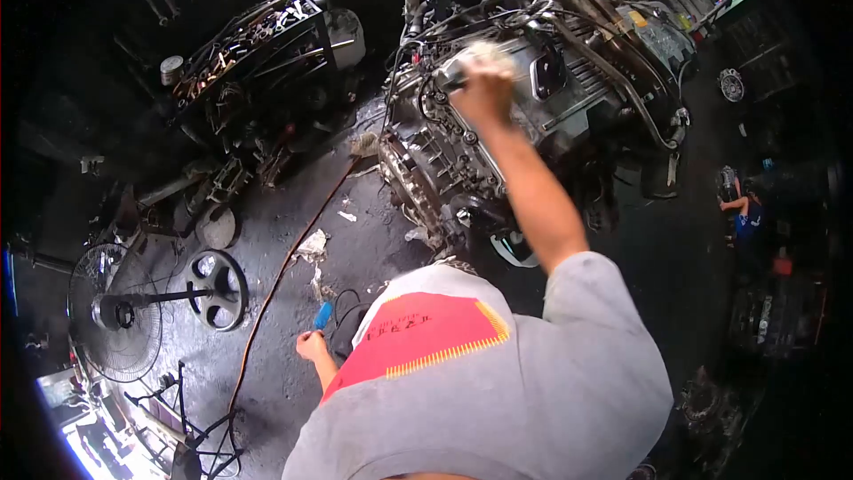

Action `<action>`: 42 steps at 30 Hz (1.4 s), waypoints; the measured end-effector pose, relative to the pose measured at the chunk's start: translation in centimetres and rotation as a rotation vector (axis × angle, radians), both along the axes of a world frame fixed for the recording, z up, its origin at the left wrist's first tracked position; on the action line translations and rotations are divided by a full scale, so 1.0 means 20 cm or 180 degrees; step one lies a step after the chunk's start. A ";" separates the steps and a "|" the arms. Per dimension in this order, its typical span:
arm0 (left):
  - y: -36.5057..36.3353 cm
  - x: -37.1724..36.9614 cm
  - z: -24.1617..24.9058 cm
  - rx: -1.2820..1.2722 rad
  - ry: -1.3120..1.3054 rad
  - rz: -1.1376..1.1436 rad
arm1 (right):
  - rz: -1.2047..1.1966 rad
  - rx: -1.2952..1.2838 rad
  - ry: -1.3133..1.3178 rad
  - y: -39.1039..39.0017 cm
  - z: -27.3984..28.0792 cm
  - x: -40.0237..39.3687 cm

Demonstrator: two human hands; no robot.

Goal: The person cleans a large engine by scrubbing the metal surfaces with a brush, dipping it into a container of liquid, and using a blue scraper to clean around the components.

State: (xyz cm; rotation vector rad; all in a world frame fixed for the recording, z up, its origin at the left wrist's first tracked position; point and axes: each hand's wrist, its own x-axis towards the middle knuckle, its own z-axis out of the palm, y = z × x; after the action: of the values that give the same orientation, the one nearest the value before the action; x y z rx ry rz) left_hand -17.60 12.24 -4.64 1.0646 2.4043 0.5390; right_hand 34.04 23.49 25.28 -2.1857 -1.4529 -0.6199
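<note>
My right hand [487, 98] reaches far forward over the engine [435, 156], its fingers closed and smeared by motion. A pale, cloth-like bundle [491, 55] shows at its far side, and a grey, blocky part [451, 76] lies right beside the fingers. I cannot tell which of these the hand grips. Low on my left side, my left hand [311, 345] is closed around the end of a small blue object [323, 316], which looks like a tool handle and points up and away from it. The large engine is covered with hoses, pipes and a ribbed metal cover [582, 93].
At the back left stands a rack of tools [258, 36]. On the left are a pedestal fan [115, 311] and its round base [216, 291]. An orange-brown cable [289, 258] crosses the dark floor near crumpled paper [313, 246]. Another person [746, 213] is far right.
</note>
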 end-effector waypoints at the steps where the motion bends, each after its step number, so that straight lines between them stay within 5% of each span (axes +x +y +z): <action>1: -0.01 -0.01 -0.01 -0.0102 0.0199 -0.0005 | 0.0255 0.0177 0.0577 0.02 -0.04 -0.15; 2: -0.03 -0.03 -0.04 -0.0127 0.0230 -0.0066 | 0.0685 0.0737 -0.0383 0.06 -0.06 -0.23; 4: -0.01 -0.02 -0.08 -0.0136 0.0323 0.0209 | 0.0660 0.0329 0.1143 0.11 0.02 -0.33; 6: 0.02 -0.01 0.03 -0.0233 0.0374 0.0053 | 0.1044 0.1065 0.0498 0.16 0.08 -0.17; 10: 0.01 -0.20 -0.13 -0.0192 -0.0002 0.0139 | -0.0001 0.0446 -0.0047 0.07 0.15 0.35; 12: -0.01 -0.24 -0.11 -0.0086 0.0018 0.0290 | 0.0056 -0.0138 -0.0064 -0.01 0.04 0.26; 15: -0.04 -0.09 0.10 -0.0465 0.0283 0.0212 | 0.0821 0.0801 -0.0313 -0.03 -0.03 -0.18; 16: -0.08 -0.20 -0.02 -0.0509 0.0330 0.0168 | 0.0955 -0.0044 0.0550 -0.02 -0.05 -0.28; 18: -0.06 -0.40 -0.38 -0.0608 -0.0127 -0.0021 | 0.1318 0.0380 0.0666 0.03 -0.03 -0.25; 19: -0.04 -0.19 -0.01 -0.0717 0.0356 -0.0288 | 0.1339 0.0842 0.0357 0.06 0.04 -0.15; 20: 0.00 -0.11 0.03 -0.0678 0.0321 -0.0268 | 0.1373 0.1289 0.0058 0.08 0.11 -0.02; 24: -0.05 -0.13 0.03 -0.0387 0.0488 0.0303 | -0.0004 0.0139 -0.0202 -0.02 0.09 0.34; 26: -0.05 -0.09 -0.03 -0.0343 0.0277 0.0272 | 0.0511 0.0797 -0.0557 -0.01 -0.07 0.09; 27: -0.06 -0.05 0.01 -0.0449 0.0289 0.0206 | 0.0799 0.0880 -0.0091 -0.04 -0.07 -0.10; 28: -0.08 -0.09 -0.09 -0.0477 0.0319 0.0177 | 0.1444 0.0803 0.0491 -0.06 -0.06 -0.24; 29: -0.11 -0.17 -0.30 -0.0544 0.0429 0.0155 | 0.1324 0.0411 0.1441 -0.07 -0.02 -0.33; 31: -0.09 -0.18 -0.36 -0.0679 -0.0036 0.0391 | 0.1588 0.0994 0.0694 -0.01 0.03 -0.20; 33: -0.06 -0.04 -0.04 -0.0651 0.0164 0.0134 | 0.1318 0.1266 0.0001 0.02 0.14 0.09; 37: -0.06 -0.09 0.13 -0.0637 0.0321 -0.0119 | 0.0349 0.0064 -0.0254 -0.13 0.07 0.22; 39: -0.01 0.00 0.09 -0.0604 0.0051 -0.0007 | 0.0321 0.0311 -0.0079 -0.13 -0.03 -0.05; 42: -0.06 -0.06 0.06 -0.0488 0.0328 0.0091 | 0.0898 0.0676 0.1344 -0.12 -0.06 -0.39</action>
State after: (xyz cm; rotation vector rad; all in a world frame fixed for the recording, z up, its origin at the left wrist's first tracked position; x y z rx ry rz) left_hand -18.82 11.03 -3.40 1.0157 2.5076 0.3098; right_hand 26.32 21.08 24.07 -1.7695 -1.3595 -0.1873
